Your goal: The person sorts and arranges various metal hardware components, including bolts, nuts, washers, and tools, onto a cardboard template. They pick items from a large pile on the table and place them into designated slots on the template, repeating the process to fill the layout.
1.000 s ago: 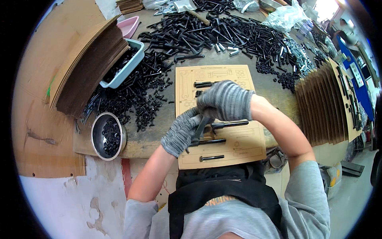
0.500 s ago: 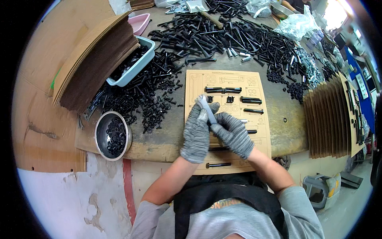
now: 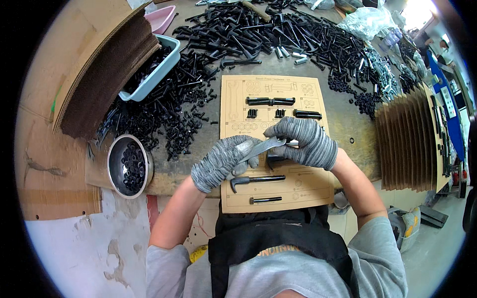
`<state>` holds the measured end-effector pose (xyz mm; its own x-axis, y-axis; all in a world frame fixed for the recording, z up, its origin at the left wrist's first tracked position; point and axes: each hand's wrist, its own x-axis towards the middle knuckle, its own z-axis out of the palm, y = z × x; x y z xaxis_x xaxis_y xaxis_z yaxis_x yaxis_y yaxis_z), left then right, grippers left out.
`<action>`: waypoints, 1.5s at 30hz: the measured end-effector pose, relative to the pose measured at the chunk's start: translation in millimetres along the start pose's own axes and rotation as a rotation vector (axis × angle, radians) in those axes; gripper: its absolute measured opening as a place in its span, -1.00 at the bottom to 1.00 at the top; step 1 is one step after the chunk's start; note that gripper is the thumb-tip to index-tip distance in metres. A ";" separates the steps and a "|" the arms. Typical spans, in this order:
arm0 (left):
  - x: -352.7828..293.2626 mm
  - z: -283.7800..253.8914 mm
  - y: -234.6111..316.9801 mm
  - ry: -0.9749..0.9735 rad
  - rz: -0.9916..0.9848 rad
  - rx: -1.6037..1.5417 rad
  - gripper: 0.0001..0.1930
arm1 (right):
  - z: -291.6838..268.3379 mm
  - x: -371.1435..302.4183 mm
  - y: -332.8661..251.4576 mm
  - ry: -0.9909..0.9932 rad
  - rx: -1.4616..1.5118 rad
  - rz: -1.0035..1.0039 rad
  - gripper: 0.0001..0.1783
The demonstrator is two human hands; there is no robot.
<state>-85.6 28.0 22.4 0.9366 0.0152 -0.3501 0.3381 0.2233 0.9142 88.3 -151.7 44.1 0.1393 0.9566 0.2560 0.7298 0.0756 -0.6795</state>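
Note:
A grey open-end wrench (image 3: 264, 147) lies across both of my gloved hands above a brown printed card (image 3: 318, 194). My left hand (image 3: 217, 163) is closed round its shank end. At the jaw end the fingers of my right hand (image 3: 312, 143) pinch it. On the card are long black bolts (image 3: 271, 102), two small groups of short black pieces (image 3: 252, 113), and more black bolts (image 3: 307, 114) at the right. Nearer me lie a hooked black bolt (image 3: 258, 180) and a shorter bolt (image 3: 266, 200). My hands cover the card's middle.
Heaps of black bolts (image 3: 238, 35) spread over the far table. A metal bowl (image 3: 112, 171) of black nuts and a blue tub (image 3: 174, 55) stand left, beside stacked cardboard (image 3: 99, 74). Filled cards (image 3: 405, 144) stand in a row at right. A loose nut (image 3: 352, 140) lies nearby.
The wrench has turned from steep to a flatter slant, its jaw end now toward my right hand. My hands have moved apart, showing the hooked bolt. The whole view has shifted slightly.

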 end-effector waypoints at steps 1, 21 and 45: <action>0.5 1.7 1.4 -0.004 -0.006 -0.032 -0.70 | -0.3 1.8 3.0 -0.036 0.050 0.051 -0.62; 60.3 -25.1 -25.5 0.812 0.079 0.867 -0.57 | 9.3 162.9 142.6 -0.263 0.563 0.483 -0.72; 73.2 -34.7 -33.1 0.842 0.089 0.730 -0.61 | -51.1 65.1 137.1 0.188 0.092 0.458 -0.65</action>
<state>-31.4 55.5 -40.6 0.6927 0.7194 -0.0513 0.5050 -0.4331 0.7466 231.6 -93.4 2.8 0.5560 0.8306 0.0306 0.5042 -0.3078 -0.8068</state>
